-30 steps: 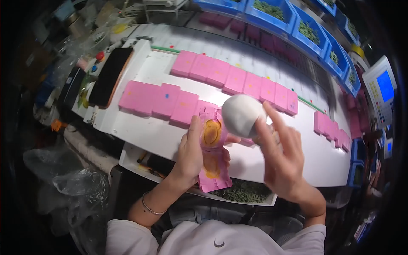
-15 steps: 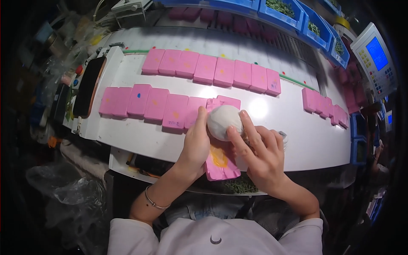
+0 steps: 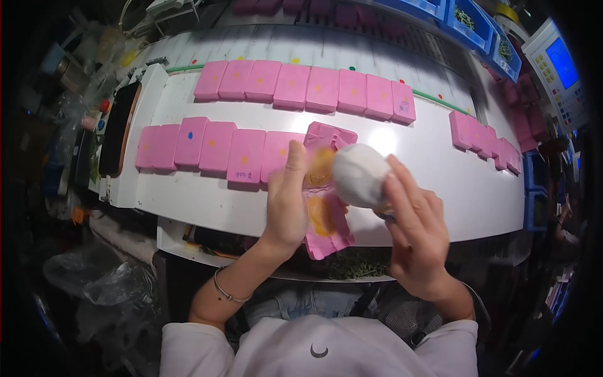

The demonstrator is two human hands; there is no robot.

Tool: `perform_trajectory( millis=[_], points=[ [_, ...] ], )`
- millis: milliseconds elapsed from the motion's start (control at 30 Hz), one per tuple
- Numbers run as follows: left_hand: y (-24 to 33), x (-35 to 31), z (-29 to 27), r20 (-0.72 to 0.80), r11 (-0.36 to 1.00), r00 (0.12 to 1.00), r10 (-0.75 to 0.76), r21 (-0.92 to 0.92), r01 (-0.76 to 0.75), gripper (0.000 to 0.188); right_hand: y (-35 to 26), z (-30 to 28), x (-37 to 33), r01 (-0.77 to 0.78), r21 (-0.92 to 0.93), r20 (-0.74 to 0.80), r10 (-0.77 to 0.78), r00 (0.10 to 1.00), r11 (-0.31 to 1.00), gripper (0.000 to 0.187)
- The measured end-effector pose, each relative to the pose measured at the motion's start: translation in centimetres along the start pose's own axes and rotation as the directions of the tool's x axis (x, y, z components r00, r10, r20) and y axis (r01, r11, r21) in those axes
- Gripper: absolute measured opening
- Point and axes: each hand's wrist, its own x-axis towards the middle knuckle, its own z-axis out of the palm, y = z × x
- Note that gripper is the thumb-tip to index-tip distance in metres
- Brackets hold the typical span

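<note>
My left hand (image 3: 287,210) is closed around the edge of an opened pink rubber mould (image 3: 339,235), thumb up along its side. The two halves lie folded apart, one above the other, each with an orange-yellow patch in the middle. My right hand (image 3: 419,232) grips a white, rounded pouch-like ball (image 3: 359,176) from its lower right side. The ball hangs over the right edge of the mould's upper half and hides part of it. Some fingers of the right hand are blurred.
Pink blocks stand in a back row (image 3: 291,85) and a nearer row (image 3: 217,146) on the white table (image 3: 207,195). More blocks (image 3: 480,137) sit at right. A phone (image 3: 120,129) lies at left, a control panel (image 3: 560,66) stands at right, and blue bins (image 3: 468,28) are behind.
The white ball has moved right and slightly up with my right hand, uncovering the mould's upper half and its orange patch. My left hand still holds the mould. The whole view has shifted slightly.
</note>
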Motion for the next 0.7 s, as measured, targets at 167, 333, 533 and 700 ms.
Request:
perform_trajectory(
  millis=[167,333,533,700],
  points=[
    [-0.7,0.2,0.1,0.0,0.944,0.959,0.282,0.181,-0.277,0.057,-1.1,0.1,-1.0,0.033,0.087,0.202,-0.05,0.978,0.996,0.067],
    [-1.3,0.9,0.4,0.075,0.958,0.981,0.179,0.216,-0.191,0.064,-0.5,-1.0,-1.6,-0.047,0.124,0.242,0.016,0.97,0.991,0.07],
    [-0.8,0.9,-0.2,0.228,0.963,0.973,-0.015,0.265,-0.047,0.066,2.5,-2.1,-1.6,-0.326,-0.16,0.229,0.357,0.906,0.932,0.072],
    [-2.2,0.6,1.3,0.261,0.982,0.965,0.007,0.183,-0.057,0.078,1.6,-0.7,-0.9,-0.208,0.103,-0.016,0.21,0.978,0.973,0.055]
  ],
)
